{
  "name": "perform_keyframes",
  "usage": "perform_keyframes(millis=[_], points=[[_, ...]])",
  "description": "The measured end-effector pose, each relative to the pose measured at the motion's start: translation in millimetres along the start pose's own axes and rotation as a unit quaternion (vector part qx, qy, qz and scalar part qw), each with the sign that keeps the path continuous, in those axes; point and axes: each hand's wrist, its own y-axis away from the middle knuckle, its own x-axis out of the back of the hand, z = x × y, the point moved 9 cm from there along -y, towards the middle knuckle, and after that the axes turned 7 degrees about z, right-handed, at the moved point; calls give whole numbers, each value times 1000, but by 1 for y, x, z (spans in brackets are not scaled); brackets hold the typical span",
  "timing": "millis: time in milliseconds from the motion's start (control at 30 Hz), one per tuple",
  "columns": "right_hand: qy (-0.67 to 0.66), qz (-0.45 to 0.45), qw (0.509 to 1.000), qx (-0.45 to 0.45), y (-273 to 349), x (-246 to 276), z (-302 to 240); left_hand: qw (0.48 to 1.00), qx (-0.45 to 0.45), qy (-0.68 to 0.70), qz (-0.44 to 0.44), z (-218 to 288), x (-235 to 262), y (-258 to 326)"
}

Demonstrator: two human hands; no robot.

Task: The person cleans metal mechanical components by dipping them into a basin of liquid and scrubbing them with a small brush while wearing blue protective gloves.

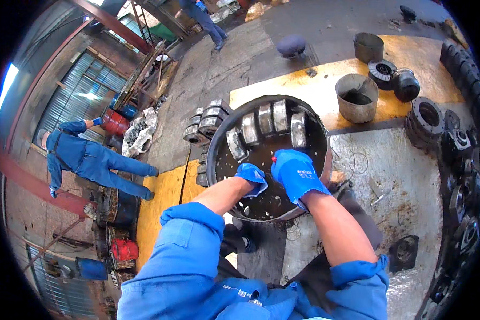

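A large round tub [211, 162] of dark liquid stands in front of me, with pale flecks floating on it. Several thick curved metal blocks [265, 118] stand along the far inside of the tub, their worn faces shiny. My right hand [298, 173], in a blue glove, is closed over the tub's right half. A small red tip [273, 159] shows beside its thumb; the rest of what it grips is hidden. My left hand [252, 178], also blue-gloved, reaches over the liquid close to the right one, its fingers turned down and mostly out of sight.
More metal blocks [210, 121] are stacked left of the tub. Two buckets [357, 112] [368, 47] and round black parts [405, 85] stand at the right. Rows of dark machine parts [458, 202] line the right side. A person in blue overalls [85, 152] stands at the left, another [208, 24] farther back.
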Motion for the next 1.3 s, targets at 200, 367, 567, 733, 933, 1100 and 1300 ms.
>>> perform_keyframes(millis=[200,367,567,733,933,1100,1300], points=[[-23,4,999,36,8,6,-12,999,25,-19,-33,-25,-36,7],[-47,71,994,71,5,20,-5,994,-23,109,-13,-11,6,12],[-35,18,998,47,4,26,-16,990,18,131,-38,3,108,50],[-28,40,999,-17,-11,12,9,995,58,78,15,1,109,44],[-108,44,992,-57,-12,11,19,990,59,112,61,-13,103,61],[-93,1,993,-73,-21,-8,19,978,102,173,62,-41,78,92],[-94,-25,994,-51,-23,-38,-2,956,150,226,113,-65,34,135]])
